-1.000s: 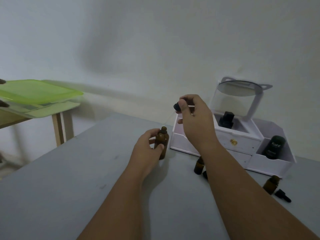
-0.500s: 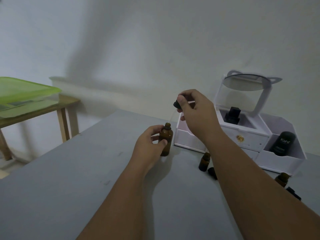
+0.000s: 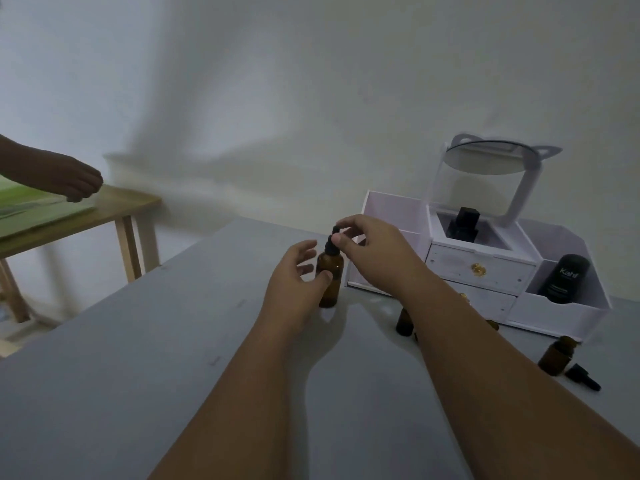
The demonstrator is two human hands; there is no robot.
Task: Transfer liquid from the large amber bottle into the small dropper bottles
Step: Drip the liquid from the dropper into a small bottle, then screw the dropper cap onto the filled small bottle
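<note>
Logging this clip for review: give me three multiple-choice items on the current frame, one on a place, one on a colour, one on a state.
1. Where is the black Kahf bottle?
A. organizer's right compartment
B. wooden side table
C. left hand

2. What colour is the large bottle?
A. green
B. amber
C. white

3. What is on the large bottle's neck?
A. nothing
B. a cork
C. the black dropper cap

Answers: 1 A, it stands inside the white organizer. 2 B, brown glass shows beside the left hand. 3 C, the right hand pinches the cap sitting on the neck.
</note>
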